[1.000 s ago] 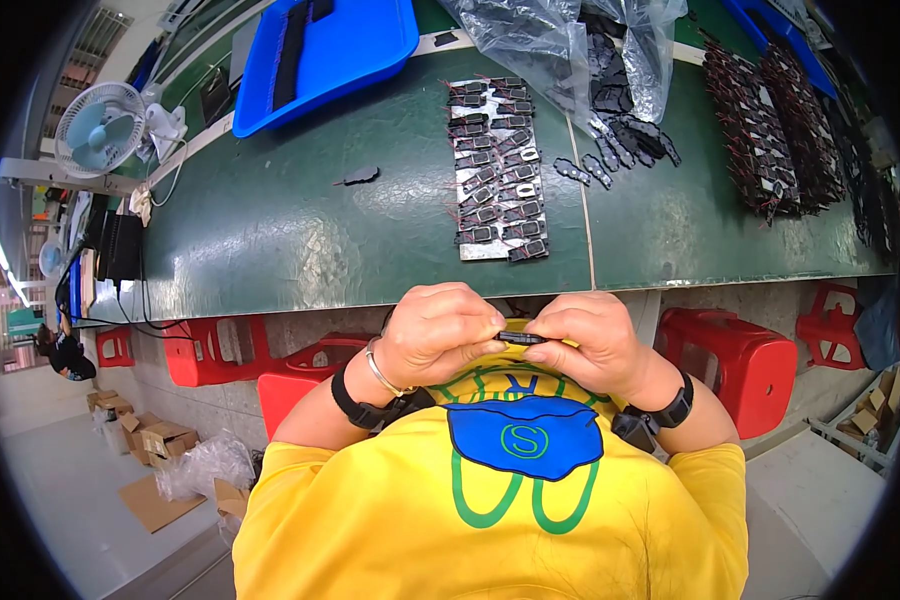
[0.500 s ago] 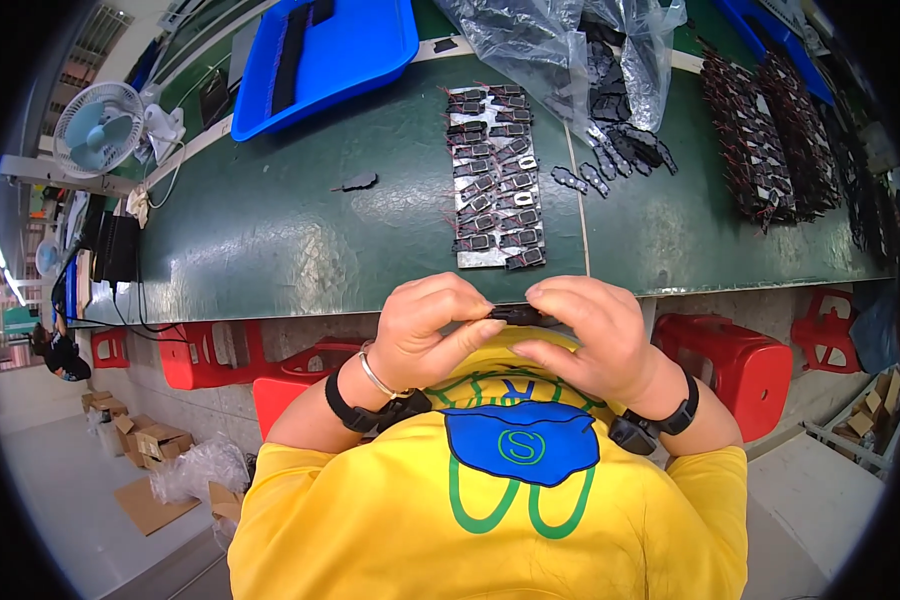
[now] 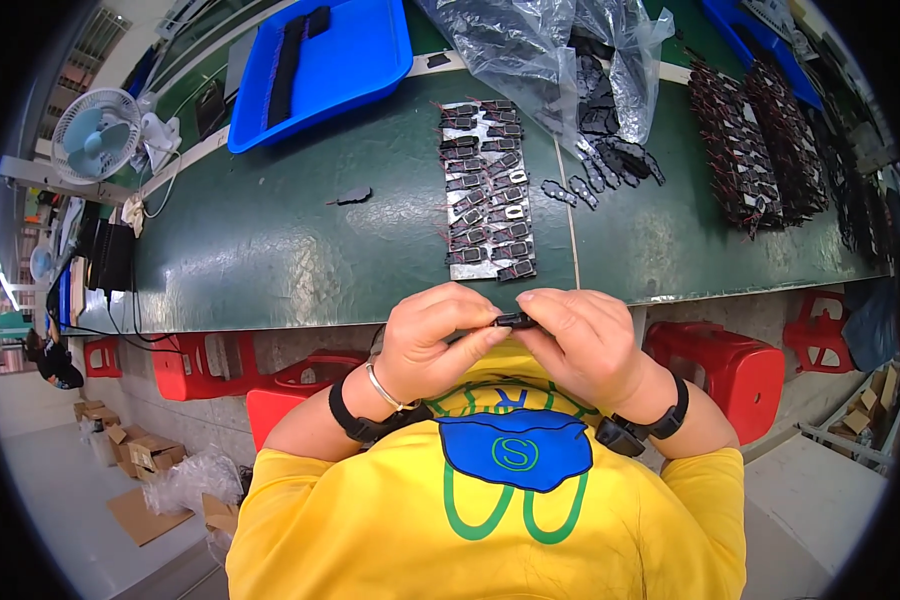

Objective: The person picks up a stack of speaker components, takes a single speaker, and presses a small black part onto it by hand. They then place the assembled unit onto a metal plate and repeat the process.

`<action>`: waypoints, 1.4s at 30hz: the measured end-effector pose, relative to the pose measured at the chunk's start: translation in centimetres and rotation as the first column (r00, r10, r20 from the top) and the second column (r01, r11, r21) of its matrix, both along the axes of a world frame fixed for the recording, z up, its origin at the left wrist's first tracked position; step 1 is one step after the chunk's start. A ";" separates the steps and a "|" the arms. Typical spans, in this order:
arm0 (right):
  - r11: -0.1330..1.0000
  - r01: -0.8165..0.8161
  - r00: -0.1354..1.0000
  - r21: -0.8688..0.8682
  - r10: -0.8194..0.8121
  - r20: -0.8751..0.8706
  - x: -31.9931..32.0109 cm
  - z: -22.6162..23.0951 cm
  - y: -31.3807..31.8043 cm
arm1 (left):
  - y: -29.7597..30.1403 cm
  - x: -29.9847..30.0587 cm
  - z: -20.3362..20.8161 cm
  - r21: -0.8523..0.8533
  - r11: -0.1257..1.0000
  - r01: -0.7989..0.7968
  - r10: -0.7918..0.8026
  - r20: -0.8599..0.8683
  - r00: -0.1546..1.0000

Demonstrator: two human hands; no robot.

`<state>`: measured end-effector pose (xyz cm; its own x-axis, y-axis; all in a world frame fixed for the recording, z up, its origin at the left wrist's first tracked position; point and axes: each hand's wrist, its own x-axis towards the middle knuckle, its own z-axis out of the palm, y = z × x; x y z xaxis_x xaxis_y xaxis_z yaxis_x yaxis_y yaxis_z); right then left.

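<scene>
Both hands meet just below the table edge: the left hand and right hand pinch one small black part between closed fingertips. A double row of finished-looking parts lies on the table; loose pieces by the plastic bag seem left.

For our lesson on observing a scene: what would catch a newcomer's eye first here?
First, the left hand and right hand, pressed together over a small black part at the near edge of the green table. Beyond them lies a sheet of small black parts, with a blue tray at far left.
</scene>
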<state>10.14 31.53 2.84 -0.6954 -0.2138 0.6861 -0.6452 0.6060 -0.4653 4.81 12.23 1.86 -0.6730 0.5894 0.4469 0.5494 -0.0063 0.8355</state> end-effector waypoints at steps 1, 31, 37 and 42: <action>1.000 -0.001 1.000 0.002 0.001 0.000 0.0 0.0 0.0 | 0.0 0.0 0.0 -0.001 1.000 0.005 -0.005 -0.050 0.999; 0.823 -0.116 0.834 -0.557 0.386 0.396 1.2 -1.5 0.1 | -1.4 -0.3 -1.0 0.172 0.969 0.176 -0.207 0.183 0.961; 0.532 0.110 0.570 -0.839 0.658 0.492 1.6 -1.0 0.1 | -1.2 0.5 -1.3 0.285 0.954 0.089 -0.235 0.533 0.813; 0.836 -0.281 0.824 -0.472 0.462 0.328 0.3 -1.1 0.7 | -1.4 0.4 -0.7 0.295 0.950 0.105 -0.296 0.741 0.602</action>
<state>10.45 32.25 1.73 -0.8505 -0.2967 0.4343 -0.4730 0.0705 -0.8782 5.24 10.78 1.12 -0.6973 0.7146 -0.0556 -0.3311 -0.2523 0.9093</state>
